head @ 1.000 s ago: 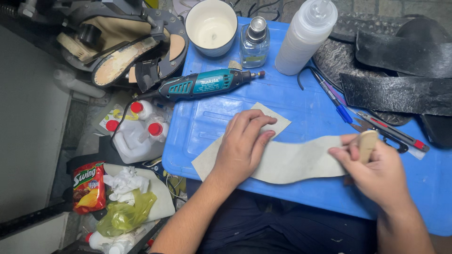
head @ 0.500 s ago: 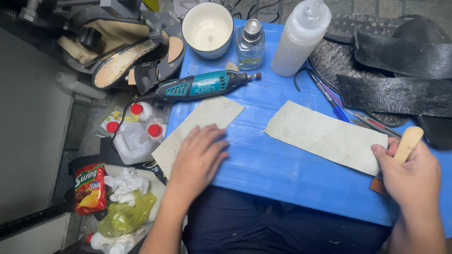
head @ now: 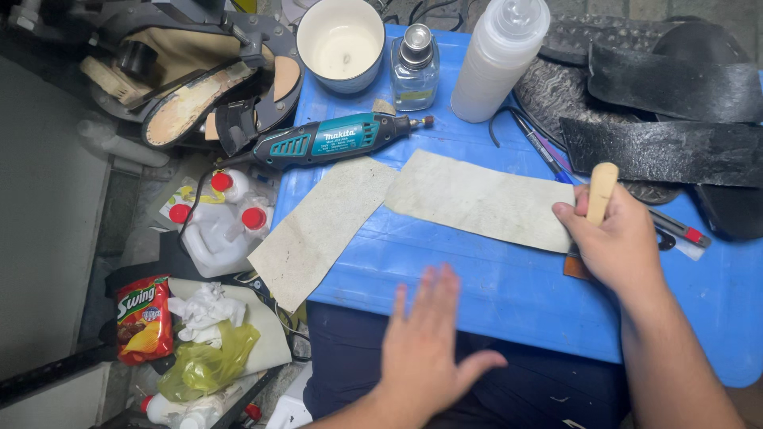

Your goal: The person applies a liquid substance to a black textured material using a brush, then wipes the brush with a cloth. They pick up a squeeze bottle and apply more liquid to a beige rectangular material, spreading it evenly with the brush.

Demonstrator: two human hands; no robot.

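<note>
Blue plastic table [head: 493, 294] is seen among workshop clutter. On it, two pale leather pieces are laid: one [head: 481, 200] is touched by the right hand [head: 616, 242], whose fingers are closed around a wooden-handled tool [head: 601, 193]; the other [head: 322, 226] overhangs the left edge. Left hand [head: 429, 342] is hovering, fingers spread open, holding nothing.

A blue plastic table [head: 509, 294] fills the middle of the view, lit evenly from above. To its left the floor [head: 48, 238] is grey and dull — crowded near the table's edge with white jugs with red caps [head: 214, 226], a red snack bag [head: 143, 318] and crumpled plastic bags [head: 203, 357]. Dark rubber sheets [head: 668, 119] lie at the far right.
</note>
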